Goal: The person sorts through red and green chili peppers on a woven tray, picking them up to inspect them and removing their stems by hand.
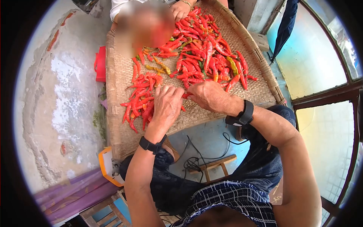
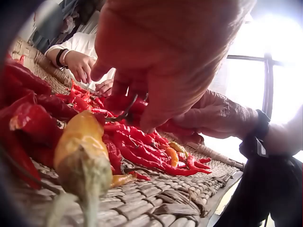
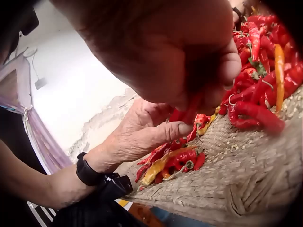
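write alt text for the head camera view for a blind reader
A person's left hand and right hand hold a red chili over a woven tray of mostly red chilies; another person's hand is at the far edge.

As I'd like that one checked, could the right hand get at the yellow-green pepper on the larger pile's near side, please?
Probably yes: the yellow-green pepper lies uncovered on top, just beyond the right hand, though its grip is taken up by a red pepper.

Peppers (image 1: 209, 53) are mostly red, a few yellow or orange, the tray (image 1: 123, 89) woven tan. At five o'clock, the top (image 1: 234, 193) is dark with a white grid; at eight o'clock, the curtain (image 1: 77, 193) is purple.
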A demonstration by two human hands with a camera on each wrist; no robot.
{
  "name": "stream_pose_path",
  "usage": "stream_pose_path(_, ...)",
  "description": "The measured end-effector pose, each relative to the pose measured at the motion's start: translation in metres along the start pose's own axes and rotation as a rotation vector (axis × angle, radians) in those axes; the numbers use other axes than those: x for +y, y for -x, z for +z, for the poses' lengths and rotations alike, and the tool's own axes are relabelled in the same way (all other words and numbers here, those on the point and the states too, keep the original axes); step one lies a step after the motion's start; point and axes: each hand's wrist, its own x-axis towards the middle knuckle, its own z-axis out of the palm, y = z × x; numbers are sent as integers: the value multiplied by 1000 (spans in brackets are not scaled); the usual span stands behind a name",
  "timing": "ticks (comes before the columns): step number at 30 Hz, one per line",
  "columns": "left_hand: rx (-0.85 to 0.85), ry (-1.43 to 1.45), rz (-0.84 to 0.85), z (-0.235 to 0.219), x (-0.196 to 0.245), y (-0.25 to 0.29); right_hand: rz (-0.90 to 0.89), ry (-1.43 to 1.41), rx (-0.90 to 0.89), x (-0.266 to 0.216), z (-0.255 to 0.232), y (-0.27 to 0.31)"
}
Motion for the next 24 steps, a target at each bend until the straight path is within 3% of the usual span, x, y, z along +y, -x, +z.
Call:
stream_pose_path(5,-26,14,-37,-1,-10,4,0,104,52,6,-17,0)
stream_pose_path(7,-38,155,-198,-2,-18,5,6,154,77,18,-28,-2)
stream_pose_path(9,-28,167,-216,-4,-23,6,31,32,255,33,-40,-3)
stream_pose_path(11,-2,271,-311,-8,-21,3,210,17,477,33,-55,-2)
stream_pose_path(13,42,284,-258,-9,-16,2,146,267,619,21,-69,-3)
stream_pose_path(15,90,320,-182,-12,-7,-3,-59,278,502,40,-41,-2)
stream_pose_path(17,65,350,-124,-10,-1,-2,-174,103,415,8,-34,2)
stream_pose_path(19,48,387,-70,-11,6,-3,-157,84,224,-11,-23,8)
stream_pose_path(20,30,388,-71,-10,7,-3,-130,114,244,-10,-7,9)
stream_pose_path(21,60,359,-28,-7,7,-2,-82,130,147,-10,-3,8)
stream_pose_path(24,-36,313,-107,-17,6,-2,-107,202,129,5,-8,1)
